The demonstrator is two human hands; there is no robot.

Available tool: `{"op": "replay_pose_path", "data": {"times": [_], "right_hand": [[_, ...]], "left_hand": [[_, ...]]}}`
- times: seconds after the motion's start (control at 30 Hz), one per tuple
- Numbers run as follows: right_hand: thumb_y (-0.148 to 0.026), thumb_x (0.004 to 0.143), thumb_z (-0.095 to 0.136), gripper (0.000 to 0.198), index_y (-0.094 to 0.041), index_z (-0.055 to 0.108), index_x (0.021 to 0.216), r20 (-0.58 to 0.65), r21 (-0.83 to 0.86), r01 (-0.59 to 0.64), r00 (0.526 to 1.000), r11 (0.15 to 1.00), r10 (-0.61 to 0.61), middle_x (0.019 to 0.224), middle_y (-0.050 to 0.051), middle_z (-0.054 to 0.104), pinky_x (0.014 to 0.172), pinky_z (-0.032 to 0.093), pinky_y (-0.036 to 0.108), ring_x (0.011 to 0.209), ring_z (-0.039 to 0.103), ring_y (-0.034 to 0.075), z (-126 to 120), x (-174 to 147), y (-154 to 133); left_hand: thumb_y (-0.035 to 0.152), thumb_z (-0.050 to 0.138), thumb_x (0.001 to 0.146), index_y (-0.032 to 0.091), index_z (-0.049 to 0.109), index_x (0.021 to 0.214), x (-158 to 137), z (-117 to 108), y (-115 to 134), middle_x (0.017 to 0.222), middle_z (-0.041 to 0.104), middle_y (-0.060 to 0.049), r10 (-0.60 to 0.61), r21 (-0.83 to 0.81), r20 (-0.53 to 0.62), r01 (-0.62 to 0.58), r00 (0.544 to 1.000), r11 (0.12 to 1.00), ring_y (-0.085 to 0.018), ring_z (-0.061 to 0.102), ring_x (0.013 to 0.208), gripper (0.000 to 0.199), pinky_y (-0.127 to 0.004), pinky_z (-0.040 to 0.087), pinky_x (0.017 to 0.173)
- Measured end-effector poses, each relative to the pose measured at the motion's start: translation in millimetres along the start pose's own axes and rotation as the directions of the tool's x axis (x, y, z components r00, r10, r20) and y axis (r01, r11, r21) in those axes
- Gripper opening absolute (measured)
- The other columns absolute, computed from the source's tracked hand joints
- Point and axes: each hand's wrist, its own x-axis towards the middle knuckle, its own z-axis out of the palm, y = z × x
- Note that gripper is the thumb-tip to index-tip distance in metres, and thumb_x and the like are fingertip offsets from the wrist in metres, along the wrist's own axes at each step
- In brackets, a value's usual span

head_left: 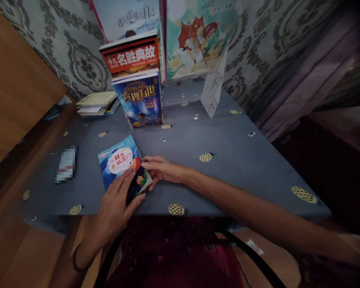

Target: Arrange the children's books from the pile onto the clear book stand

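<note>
A thin children's book (108, 168) with a blue cover, a white title oval and a red fish lies at a slant near the table's front edge. My left hand (115, 200) rests on the lower part of its cover, fingers stretched out and thumb apart, wearing a dark band at the wrist. At the book's right edge, my right hand (165, 170) has its fingers bent around the side, touching cover and pages. The pages show slightly parted at the lower right corner. My right thumb is hard to make out.
Beyond the book, a blue book (142, 102) and a red one (133, 56) stand upright. A clear plastic stand (214, 94) is beside them, before a picture book (198, 40). Several books are stacked (97, 102) at back left. A pixelated oblong thing (66, 165) lies left on the pineapple-print tablecloth (228, 176).
</note>
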Motion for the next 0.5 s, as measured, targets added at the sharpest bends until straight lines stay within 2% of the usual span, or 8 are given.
{"op": "replay_pose_path", "data": {"times": [0.2,0.33,0.5], "right_hand": [[-0.042,0.071,0.086,0.062,-0.017,0.054,0.118,-0.017,-0.217,-0.080,0.997,0.973,0.078,0.090,0.002,0.072,0.056,0.057,0.022,0.067,0.070,0.012,-1.3,-6.8,-2.7],[-0.046,0.072,0.084,0.067,-0.017,0.052,0.123,-0.028,-0.316,-0.125,0.992,0.941,0.122,0.082,-0.002,0.069,0.050,0.054,0.020,0.056,0.068,0.011,-4.8,-7.9,-4.4],[-0.049,0.079,0.078,0.066,-0.019,0.048,0.128,-0.103,-0.447,-0.164,0.986,0.879,0.131,0.069,-0.007,0.061,0.039,0.044,0.018,0.043,0.058,0.007,-2.9,-9.7,-4.0]], "left_hand": [[0.042,0.046,0.102,0.026,0.053,0.144,1.2,2.3,-17.8,0.148,0.058,-0.010,-0.001,-0.029,0.005,0.001,1.000,1.000,-0.027,0.054,0.137,0.045,-0.054,0.044,0.114],[0.041,0.047,0.101,0.022,0.056,0.142,15.5,7.8,-52.1,0.150,0.056,-0.013,-0.014,0.008,-0.045,0.014,0.999,1.000,-0.027,0.050,0.141,0.046,-0.054,0.038,0.118],[0.043,0.042,0.101,0.019,0.051,0.147,42.0,5.7,-100.3,0.157,0.046,-0.015,-0.093,0.018,-0.017,0.093,0.995,0.995,-0.027,0.037,0.150,0.053,-0.055,0.025,0.124]]}}
